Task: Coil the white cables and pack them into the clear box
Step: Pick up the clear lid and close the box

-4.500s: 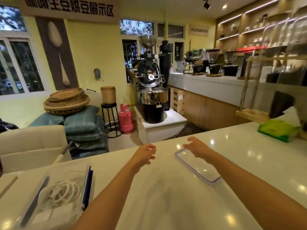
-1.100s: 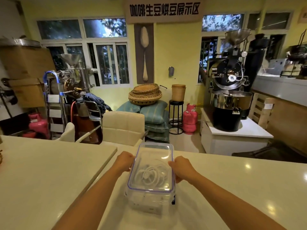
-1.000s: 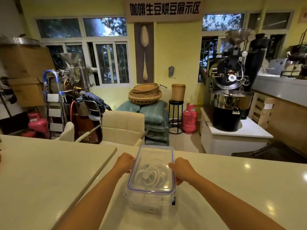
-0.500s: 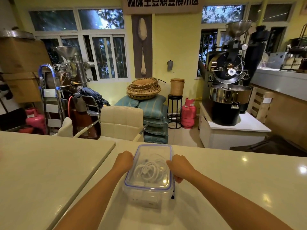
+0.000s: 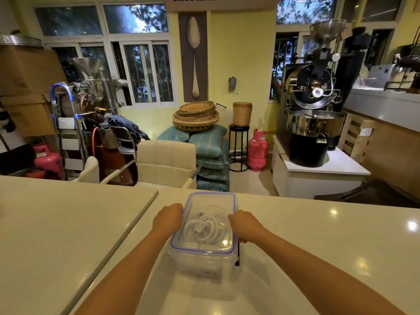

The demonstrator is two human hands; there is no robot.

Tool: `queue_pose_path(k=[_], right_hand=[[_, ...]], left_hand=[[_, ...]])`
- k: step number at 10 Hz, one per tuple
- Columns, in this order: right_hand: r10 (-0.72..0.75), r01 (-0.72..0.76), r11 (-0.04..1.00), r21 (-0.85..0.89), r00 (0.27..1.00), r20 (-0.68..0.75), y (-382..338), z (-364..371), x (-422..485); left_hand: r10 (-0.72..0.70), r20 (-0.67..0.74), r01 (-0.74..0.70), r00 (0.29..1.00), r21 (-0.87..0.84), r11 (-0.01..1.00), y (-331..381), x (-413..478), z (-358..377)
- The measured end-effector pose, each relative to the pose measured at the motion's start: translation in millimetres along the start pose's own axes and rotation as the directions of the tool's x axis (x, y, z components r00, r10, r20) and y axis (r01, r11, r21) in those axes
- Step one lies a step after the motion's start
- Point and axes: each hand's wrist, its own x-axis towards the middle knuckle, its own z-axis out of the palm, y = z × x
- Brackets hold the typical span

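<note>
The clear box (image 5: pixel 200 262) stands on the white counter (image 5: pixel 318 246) with its blue-rimmed clear lid (image 5: pixel 211 201) on top. Coiled white cables (image 5: pixel 205 226) show through the lid. My left hand (image 5: pixel 168 218) grips the box's left side at the lid edge. My right hand (image 5: pixel 244 225) grips the right side, fingers curled down over the edge where a dark latch flap (image 5: pixel 237 258) hangs. My fingertips on both sides are hidden below the rim.
A second white tabletop (image 5: pixel 56 223) adjoins on the left, with a seam between them. Beyond the counter's far edge stand a cream chair (image 5: pixel 166 162), stacked cushions, pink gas cylinders and a coffee roaster (image 5: pixel 313 114).
Since 4.5 s ago the lid went from the counter onto the box, and both hands came to the box's sides. In the last second the hands stay put; only the view shifts slightly.
</note>
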Motion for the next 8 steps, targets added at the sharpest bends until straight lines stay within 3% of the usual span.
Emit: queue_pose_path(k=[2, 5, 8], right_hand=[[0.043, -0.043, 0.999, 0.005, 0.992, -0.119, 0.2, 15.3, 1.0], [0.026, -0.022, 0.999, 0.023, 0.988, -0.154, 1.9, 18.2, -0.6], [0.112, -0.076, 0.968, 0.239, 0.984, -0.139, 15.6, -14.0, -16.1]], left_hand=[[0.013, 0.01, -0.014, 1.0, 0.009, 1.0, -3.7, 5.8, 5.2], [0.015, -0.017, -0.015, 1.0, 0.012, 1.0, -2.9, 3.1, 5.9], [0.076, -0.158, -0.043, 0.984, 0.199, 0.979, 2.9, 2.0, -7.0]])
